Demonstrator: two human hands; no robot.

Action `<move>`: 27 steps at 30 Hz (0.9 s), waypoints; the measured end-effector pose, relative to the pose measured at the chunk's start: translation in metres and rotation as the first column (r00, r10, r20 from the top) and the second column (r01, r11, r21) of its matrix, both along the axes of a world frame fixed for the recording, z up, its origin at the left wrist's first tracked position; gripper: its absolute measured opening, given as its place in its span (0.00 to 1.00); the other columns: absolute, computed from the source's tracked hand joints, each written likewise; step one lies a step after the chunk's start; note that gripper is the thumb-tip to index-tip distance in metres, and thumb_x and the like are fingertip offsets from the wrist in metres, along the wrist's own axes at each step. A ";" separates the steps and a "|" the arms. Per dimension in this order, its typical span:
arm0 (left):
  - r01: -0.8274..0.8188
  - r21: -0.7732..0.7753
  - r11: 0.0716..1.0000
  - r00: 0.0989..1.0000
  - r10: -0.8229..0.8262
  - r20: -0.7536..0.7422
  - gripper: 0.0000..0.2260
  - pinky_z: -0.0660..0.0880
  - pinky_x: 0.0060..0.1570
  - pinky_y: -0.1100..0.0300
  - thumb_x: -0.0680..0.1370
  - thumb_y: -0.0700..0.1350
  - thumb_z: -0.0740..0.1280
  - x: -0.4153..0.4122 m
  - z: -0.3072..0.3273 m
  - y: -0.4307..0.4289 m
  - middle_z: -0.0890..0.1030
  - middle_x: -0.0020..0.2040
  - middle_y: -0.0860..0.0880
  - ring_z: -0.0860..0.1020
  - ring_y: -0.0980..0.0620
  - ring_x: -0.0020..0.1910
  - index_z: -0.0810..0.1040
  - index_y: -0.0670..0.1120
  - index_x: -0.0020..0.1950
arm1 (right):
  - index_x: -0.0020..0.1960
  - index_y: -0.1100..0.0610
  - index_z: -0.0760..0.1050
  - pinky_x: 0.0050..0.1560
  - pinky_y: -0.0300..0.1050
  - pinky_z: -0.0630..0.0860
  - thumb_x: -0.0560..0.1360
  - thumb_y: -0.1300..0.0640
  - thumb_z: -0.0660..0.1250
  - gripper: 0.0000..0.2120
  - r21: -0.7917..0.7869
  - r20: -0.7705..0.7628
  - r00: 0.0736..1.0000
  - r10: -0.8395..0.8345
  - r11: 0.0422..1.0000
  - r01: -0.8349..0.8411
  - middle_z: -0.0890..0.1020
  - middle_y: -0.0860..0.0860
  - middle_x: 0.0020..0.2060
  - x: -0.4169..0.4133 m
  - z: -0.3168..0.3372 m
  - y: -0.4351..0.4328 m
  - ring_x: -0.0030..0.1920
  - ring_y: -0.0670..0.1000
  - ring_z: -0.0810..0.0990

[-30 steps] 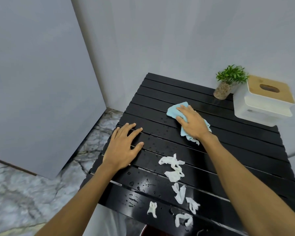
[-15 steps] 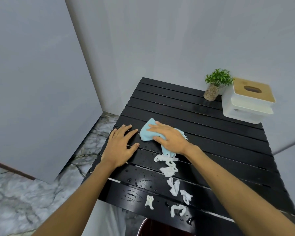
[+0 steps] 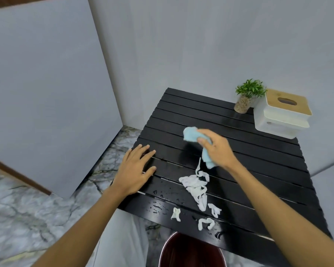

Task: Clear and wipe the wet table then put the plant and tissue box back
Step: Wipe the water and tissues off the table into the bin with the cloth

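A black slatted table (image 3: 258, 166) carries water drops near its front edge. My right hand (image 3: 217, 149) is shut on a light blue cloth (image 3: 191, 134), lifted slightly above the table's middle, with a strip of wet tissue hanging from it. Several white wet tissue scraps (image 3: 196, 186) lie in a trail toward the front edge. My left hand (image 3: 135, 169) rests flat and open on the table's left edge. A small green plant (image 3: 246, 97) in a pebble-filled pot and a white tissue box (image 3: 281, 114) with a wooden lid stand at the far right corner.
A dark red bin (image 3: 189, 251) sits on the floor below the table's front edge. Grey walls close in behind and to the left. The marble floor (image 3: 27, 218) lies to the left.
My right hand has swept the cloth toward me and then lifted it back over the middle, dragging the tissue scraps closer together. My left hand has stayed in place.
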State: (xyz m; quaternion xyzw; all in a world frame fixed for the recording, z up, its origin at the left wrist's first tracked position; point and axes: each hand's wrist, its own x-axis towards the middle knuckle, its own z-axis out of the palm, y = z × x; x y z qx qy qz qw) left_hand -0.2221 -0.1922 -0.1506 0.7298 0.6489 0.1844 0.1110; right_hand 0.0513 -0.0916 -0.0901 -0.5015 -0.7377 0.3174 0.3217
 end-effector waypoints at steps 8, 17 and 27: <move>0.006 -0.001 1.000 1.000 -0.006 0.014 0.25 0.43 0.75 0.56 0.79 0.61 0.52 -0.011 -0.008 -0.009 0.61 0.77 0.52 0.53 0.53 0.78 0.65 0.55 0.75 | 0.74 0.50 0.62 0.73 0.57 0.48 0.79 0.42 0.57 0.25 -0.134 0.490 0.872 0.025 0.990 0.047 0.57 0.50 0.77 -0.003 -0.046 0.039 0.77 0.56 0.50; -0.009 0.020 1.000 0.999 0.008 0.047 0.21 0.43 0.76 0.56 0.82 0.56 0.54 -0.011 -0.012 -0.007 0.62 0.77 0.53 0.53 0.54 0.78 0.65 0.56 0.75 | 0.73 0.51 0.64 0.74 0.51 0.51 0.80 0.48 0.59 0.23 0.018 0.468 0.879 0.093 0.993 -0.115 0.62 0.50 0.76 -0.032 -0.057 0.042 0.76 0.53 0.56; -0.021 0.021 1.000 0.998 0.020 0.061 0.25 0.41 0.74 0.60 0.79 0.58 0.55 -0.011 -0.012 -0.009 0.62 0.77 0.53 0.53 0.55 0.77 0.66 0.53 0.75 | 0.72 0.45 0.65 0.74 0.48 0.52 0.76 0.37 0.52 0.27 0.001 0.436 0.784 0.442 0.871 -0.492 0.63 0.44 0.75 -0.063 -0.059 0.011 0.76 0.46 0.55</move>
